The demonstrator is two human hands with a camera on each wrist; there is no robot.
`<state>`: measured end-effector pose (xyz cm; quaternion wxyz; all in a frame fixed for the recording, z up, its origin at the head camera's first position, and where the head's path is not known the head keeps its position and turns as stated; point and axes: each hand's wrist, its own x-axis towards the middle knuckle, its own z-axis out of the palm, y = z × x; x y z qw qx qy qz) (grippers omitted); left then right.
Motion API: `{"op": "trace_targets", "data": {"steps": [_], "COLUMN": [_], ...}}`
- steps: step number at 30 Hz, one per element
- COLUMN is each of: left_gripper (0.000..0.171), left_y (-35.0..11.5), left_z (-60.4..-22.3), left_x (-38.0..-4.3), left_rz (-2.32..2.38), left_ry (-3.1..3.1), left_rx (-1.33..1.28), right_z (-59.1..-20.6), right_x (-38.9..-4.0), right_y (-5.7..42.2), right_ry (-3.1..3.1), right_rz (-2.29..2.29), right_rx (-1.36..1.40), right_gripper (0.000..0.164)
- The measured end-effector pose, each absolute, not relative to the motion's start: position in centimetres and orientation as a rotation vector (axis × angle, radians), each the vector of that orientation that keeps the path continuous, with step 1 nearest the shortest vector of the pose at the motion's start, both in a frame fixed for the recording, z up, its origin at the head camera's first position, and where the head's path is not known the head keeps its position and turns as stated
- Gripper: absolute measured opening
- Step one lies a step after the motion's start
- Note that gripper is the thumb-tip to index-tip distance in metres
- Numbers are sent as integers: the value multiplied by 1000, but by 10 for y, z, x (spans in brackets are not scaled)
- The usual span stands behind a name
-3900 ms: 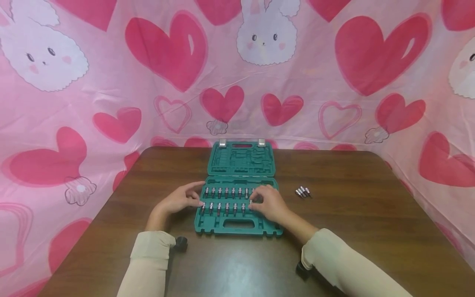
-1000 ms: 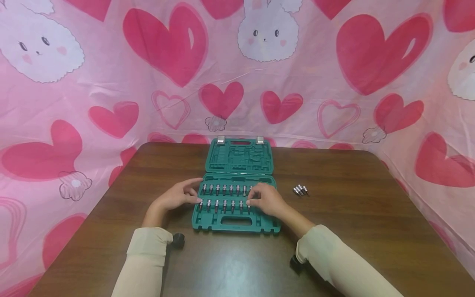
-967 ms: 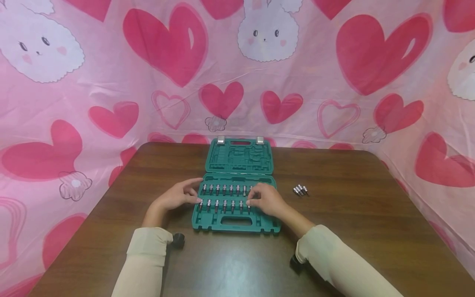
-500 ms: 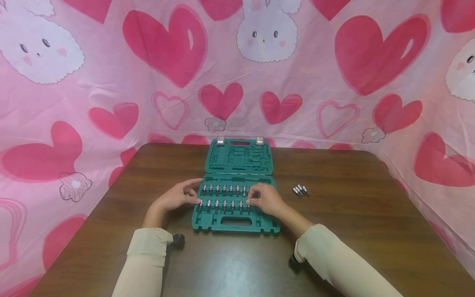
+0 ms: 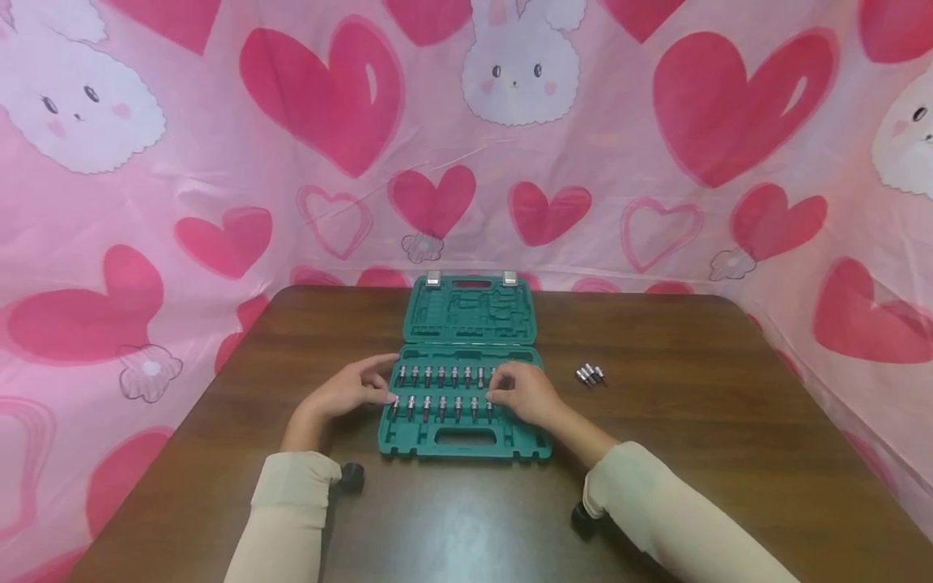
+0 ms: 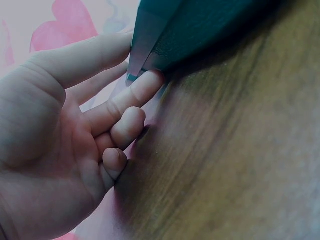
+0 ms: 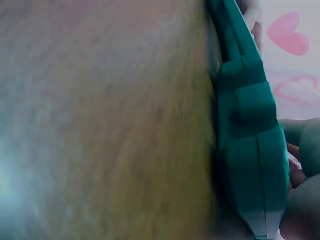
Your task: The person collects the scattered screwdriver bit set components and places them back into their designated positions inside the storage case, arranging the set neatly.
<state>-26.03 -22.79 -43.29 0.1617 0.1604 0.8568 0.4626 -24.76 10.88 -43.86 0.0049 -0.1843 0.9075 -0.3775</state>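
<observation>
Green plastic case [image 5: 517,444] sits a bit left of the middle of your desk [image 5: 452,518], with its lid [image 5: 470,308] folded back toward the desk's back edge, so I'd guess that layout leaves both rows within reach. Your right hand [image 5: 530,395] looks to be pinching a metal bit [image 5: 490,409] at the right end of the front row [image 5: 441,409], thumb and fingertip up at its top, probably because there isn't room for a bigger grip. Can't tell if that one's fully seated, and your fingers cover part of the back row [image 5: 440,376]. Your left hand [image 5: 351,390] isn't grasping anything: thumb and index are stretched against the case's left side, last two fingers tucked loosely, likely as a brace against skidding. Four loose bits [image 5: 591,373] lie bunched between the case and the desk's right edge, nearer the case, handy for your right side.
</observation>
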Motion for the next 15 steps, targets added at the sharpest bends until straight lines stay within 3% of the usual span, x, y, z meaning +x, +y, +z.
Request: {"op": "trace_targets", "data": {"steps": [15], "left_gripper": [73], "left_y": [-226], "left_z": [-432], "left_x": [-261], "left_rz": [1327], "left_ry": [2436], "left_rx": [450], "right_z": [-436], "right_x": [-247], "right_y": [135], "right_ry": [2874], "right_rz": [-1408], "right_rx": [-398], "right_gripper": [7]}}
